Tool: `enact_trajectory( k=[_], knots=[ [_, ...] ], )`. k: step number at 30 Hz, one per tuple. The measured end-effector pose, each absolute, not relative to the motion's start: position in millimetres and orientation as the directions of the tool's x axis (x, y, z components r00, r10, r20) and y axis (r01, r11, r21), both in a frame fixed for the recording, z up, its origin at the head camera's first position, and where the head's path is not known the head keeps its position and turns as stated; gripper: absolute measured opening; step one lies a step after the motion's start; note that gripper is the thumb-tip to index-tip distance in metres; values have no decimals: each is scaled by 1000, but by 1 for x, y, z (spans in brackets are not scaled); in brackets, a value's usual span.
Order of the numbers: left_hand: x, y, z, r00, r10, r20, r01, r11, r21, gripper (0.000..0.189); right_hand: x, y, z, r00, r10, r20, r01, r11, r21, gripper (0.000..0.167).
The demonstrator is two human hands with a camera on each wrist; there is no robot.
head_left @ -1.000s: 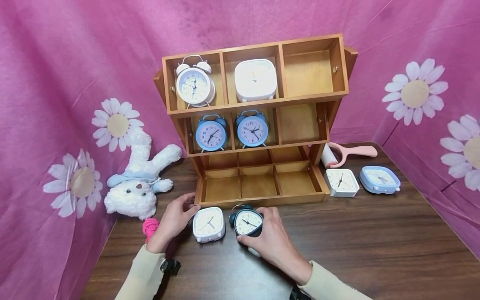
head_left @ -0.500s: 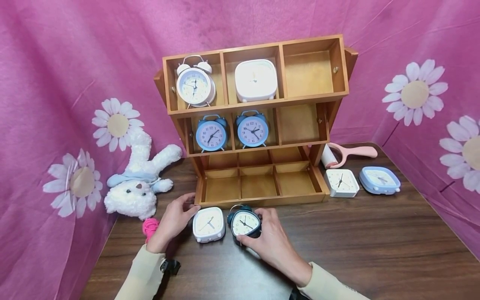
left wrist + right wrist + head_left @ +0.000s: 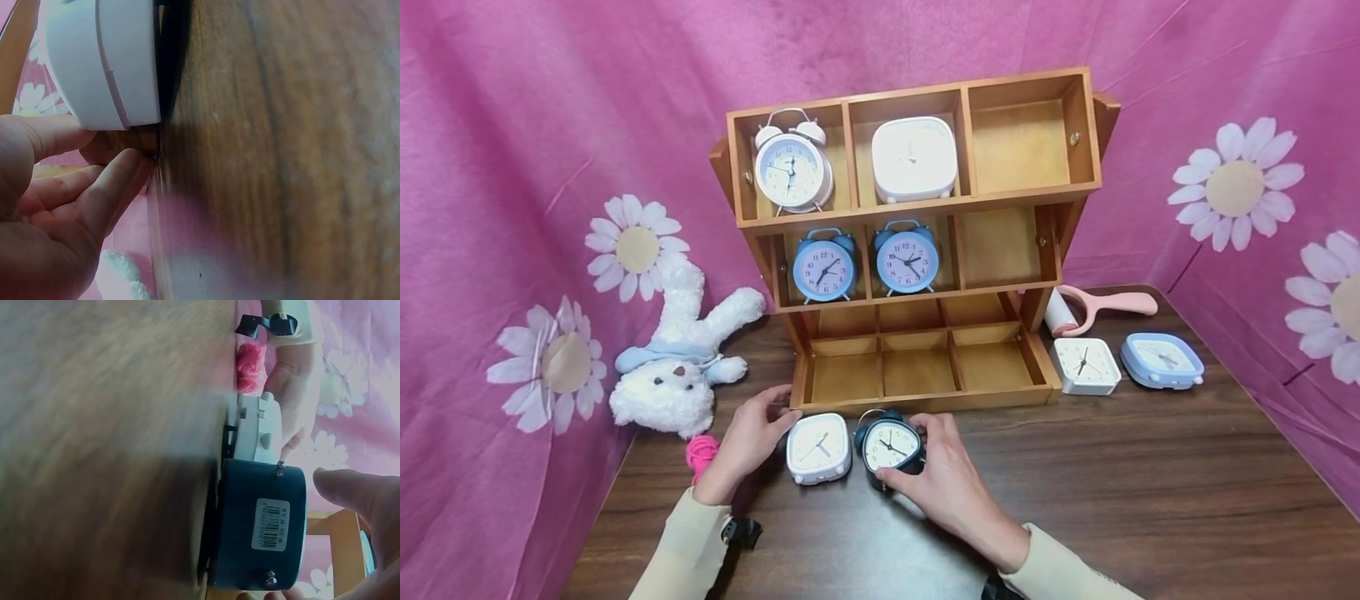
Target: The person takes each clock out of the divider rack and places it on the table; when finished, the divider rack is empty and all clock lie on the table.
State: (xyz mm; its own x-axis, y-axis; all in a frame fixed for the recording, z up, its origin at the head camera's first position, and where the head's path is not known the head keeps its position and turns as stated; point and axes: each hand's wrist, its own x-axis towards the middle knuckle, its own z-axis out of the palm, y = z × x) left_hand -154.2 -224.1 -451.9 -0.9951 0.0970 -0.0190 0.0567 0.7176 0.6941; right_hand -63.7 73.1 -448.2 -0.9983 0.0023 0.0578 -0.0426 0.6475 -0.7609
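Note:
A dark green rounded-triangle alarm clock (image 3: 889, 450) stands on the table before the wooden shelf (image 3: 925, 402). My right hand (image 3: 951, 475) reaches round it: fingers curl along its far right side, and the thumb hovers just off its face rim in the right wrist view. A barcode label (image 3: 271, 525) shows on the clock's underside. Close to its left stands a white square clock (image 3: 818, 448). My left hand (image 3: 758, 435) holds the shelf's front left corner, wood showing between thumb and fingers in the left wrist view, the thumb right beside the white clock's casing (image 3: 103, 62).
Two blue twin-bell clocks (image 3: 825, 268), a white twin-bell clock (image 3: 791, 171) and a white rounded clock (image 3: 914, 160) occupy shelf compartments. Right of it are a white clock (image 3: 1086, 367), a blue clock (image 3: 1162, 361) and a lint roller (image 3: 1108, 307). A plush bear (image 3: 662, 392) and pink yarn (image 3: 702, 454) lie left.
Over the second, my right hand has slid the dark green clock slightly left, closer to the white clock, and it has since stayed put. My left hand has not moved.

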Motion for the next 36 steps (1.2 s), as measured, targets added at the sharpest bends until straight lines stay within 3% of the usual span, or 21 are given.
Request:
enact_trajectory(
  k=[14,22,36],
  knots=[
    [-156,-224,-453,-995,97,-10,63,720,691,48,-70,87,-423,-993,-15,115,-99,625,-775,79],
    [-155,-224,-453,-995,97,-13,61,721,691,48,-75,96,-401,-996,-33,83,-86,598,-797,79],
    [-154,-224,-451,-995,99,-10,64,718,693,47,-87,103,-364,-974,-66,216,-215,573,-791,79]
  ],
)
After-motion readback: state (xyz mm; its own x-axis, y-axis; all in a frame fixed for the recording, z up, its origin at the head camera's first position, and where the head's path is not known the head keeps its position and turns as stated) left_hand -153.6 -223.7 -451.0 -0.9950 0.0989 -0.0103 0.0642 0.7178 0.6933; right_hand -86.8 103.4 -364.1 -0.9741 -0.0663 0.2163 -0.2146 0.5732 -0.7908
